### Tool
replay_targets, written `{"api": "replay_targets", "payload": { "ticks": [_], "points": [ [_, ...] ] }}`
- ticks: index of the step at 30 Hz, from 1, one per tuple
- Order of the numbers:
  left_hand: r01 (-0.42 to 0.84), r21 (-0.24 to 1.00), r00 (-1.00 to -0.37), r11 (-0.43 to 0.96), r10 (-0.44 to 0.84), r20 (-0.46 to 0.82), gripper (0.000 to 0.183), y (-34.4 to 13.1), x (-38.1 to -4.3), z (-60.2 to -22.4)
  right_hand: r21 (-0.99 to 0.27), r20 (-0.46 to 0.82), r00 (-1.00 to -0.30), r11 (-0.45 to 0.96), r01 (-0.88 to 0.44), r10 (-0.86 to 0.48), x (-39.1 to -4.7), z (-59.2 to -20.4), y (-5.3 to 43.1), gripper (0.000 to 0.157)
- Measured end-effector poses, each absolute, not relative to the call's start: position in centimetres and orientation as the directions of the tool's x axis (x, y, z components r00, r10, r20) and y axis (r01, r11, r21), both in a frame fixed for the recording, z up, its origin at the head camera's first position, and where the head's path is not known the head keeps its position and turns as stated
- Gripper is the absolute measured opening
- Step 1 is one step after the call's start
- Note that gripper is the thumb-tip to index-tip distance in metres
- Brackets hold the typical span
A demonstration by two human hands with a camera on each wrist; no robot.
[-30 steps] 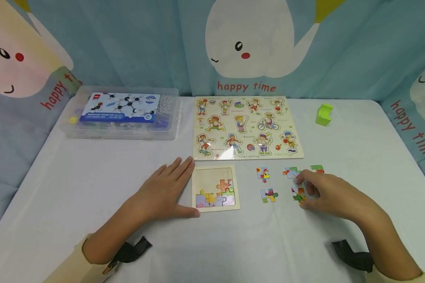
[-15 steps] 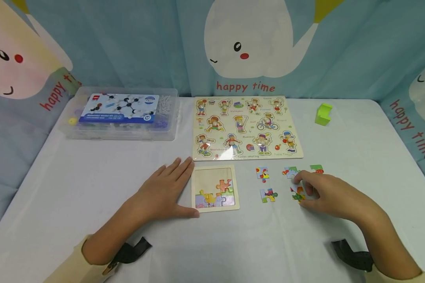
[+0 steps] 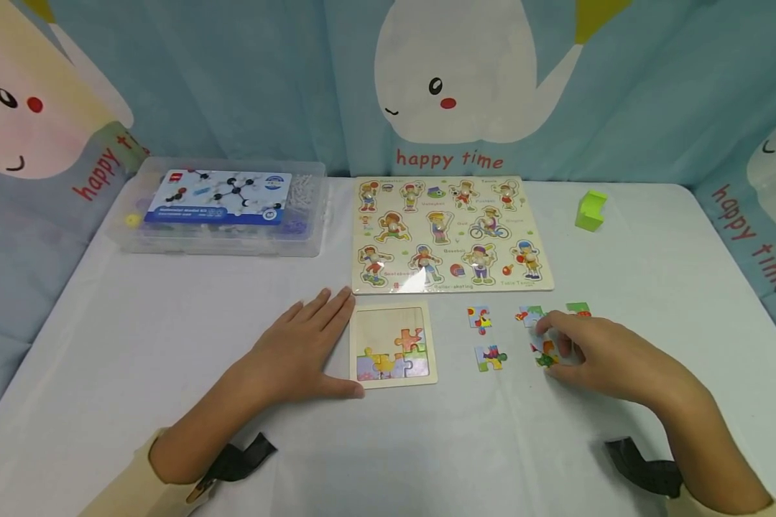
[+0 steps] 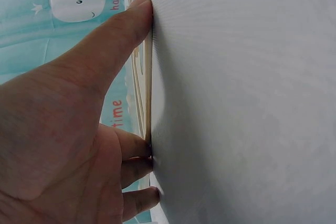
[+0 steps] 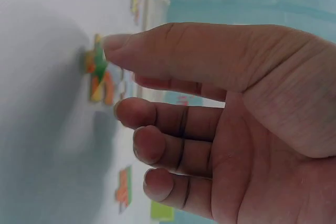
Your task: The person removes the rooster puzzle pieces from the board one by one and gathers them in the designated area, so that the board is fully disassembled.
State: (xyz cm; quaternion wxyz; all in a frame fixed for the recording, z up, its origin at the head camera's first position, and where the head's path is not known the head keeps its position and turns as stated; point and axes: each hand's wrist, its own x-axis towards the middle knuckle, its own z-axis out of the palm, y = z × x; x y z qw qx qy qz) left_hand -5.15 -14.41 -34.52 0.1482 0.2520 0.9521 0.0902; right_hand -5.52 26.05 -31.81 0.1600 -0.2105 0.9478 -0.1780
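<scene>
A small wooden puzzle tray (image 3: 393, 309) lies on the table with several joined jigsaw pieces (image 3: 397, 359) along its bottom and right side. My left hand (image 3: 297, 352) rests flat beside it; the straight thumb and fingertips meet the tray's left edge, also visible in the left wrist view. Over the loose pieces hovers my right hand (image 3: 601, 352), thumb and index finger apart on either side of a green and orange jigsaw piece (image 3: 544, 355). That piece lies on the cloth (image 5: 98, 74) near the thumb tip; the right wrist view shows the other fingers loosely bent.
More loose jigsaw pieces lie nearby: two (image 3: 480, 318) (image 3: 491, 357) beside the tray, and others (image 3: 530, 314) (image 3: 578, 308) above the right hand. Behind stand a sports-figure puzzle board (image 3: 453, 237), a clear molecule-kit box (image 3: 220, 240) and a green block (image 3: 591, 210).
Almost nothing differs. Both hands keep their places, and the pieces stay where they were, apart from a slight shift of the whole view.
</scene>
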Motion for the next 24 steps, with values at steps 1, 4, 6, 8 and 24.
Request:
{"api": "replay_targets", "payload": {
  "ticks": [1, 4, 6, 8, 24],
  "points": [
    [0.453, 0.247, -0.829, 0.857, 0.506, -0.238, 0.121, -14.4, -5.1, -34.5, -0.405, -0.219, -0.861, 0.846, -0.347, -0.458, -5.6, -31.7, 25.8, 0.038],
    [0.451, 0.246, -0.829, 0.858, 0.505, -0.238, 0.121, -14.4, -5.1, -34.4, -0.422, -0.199, -0.858, 0.832, -0.360, -0.473, -6.0, -31.2, 24.3, 0.033],
    [0.449, 0.247, -0.831, 0.858, 0.503, -0.237, 0.121, -14.4, -5.1, -34.4, -0.444, -0.201, -0.851, 0.820, -0.362, -0.485, -6.3, -31.0, 22.7, 0.028],
    [0.450, 0.247, -0.832, 0.858, 0.504, -0.234, 0.120, -14.4, -5.1, -34.4, -0.464, -0.200, -0.839, 0.803, -0.374, -0.506, -6.6, -31.0, 20.8, 0.026],
    [0.465, 0.224, -0.826, 0.857, 0.511, -0.238, 0.122, -14.3, -5.2, -34.6, -0.495, -0.229, -0.801, 0.775, -0.394, -0.553, -7.6, -33.0, 11.0, 0.031]
  ]
}}
